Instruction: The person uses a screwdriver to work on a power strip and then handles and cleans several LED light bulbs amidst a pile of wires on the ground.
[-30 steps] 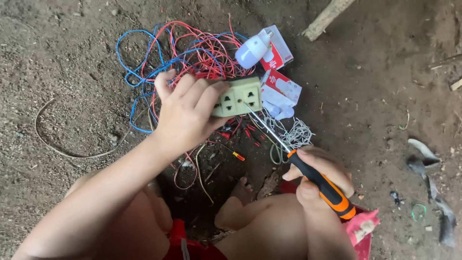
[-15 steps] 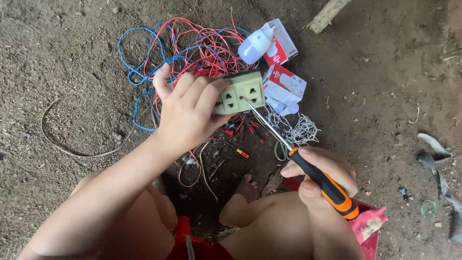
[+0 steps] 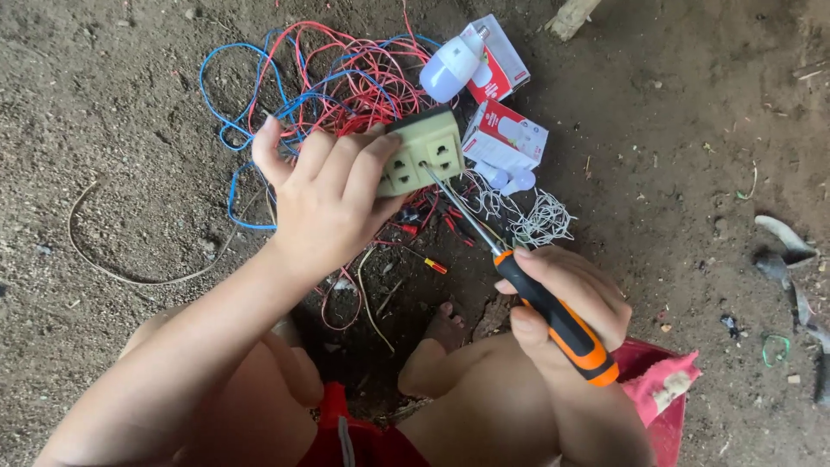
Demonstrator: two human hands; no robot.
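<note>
My left hand [image 3: 324,195] grips a pale green double wall socket [image 3: 424,151] and holds it above the dirt ground. My right hand [image 3: 562,298] is closed around the black-and-orange handle of a screwdriver [image 3: 553,316]. Its thin metal shaft runs up and left, and the tip touches the face of the socket. Beneath both lies a tangle of red and blue wires [image 3: 328,82].
A white bulb [image 3: 450,67] and two red-and-white bulb boxes [image 3: 506,138] lie behind the socket. A coil of bare white wire [image 3: 540,216] sits by the boxes. A small red tester screwdriver [image 3: 430,264] lies on the dirt. My bare foot [image 3: 445,329] is below. Debris lies right.
The screwdriver tip has stayed at the socket's face while both hands shifted slightly. Nothing was taken or let go.
</note>
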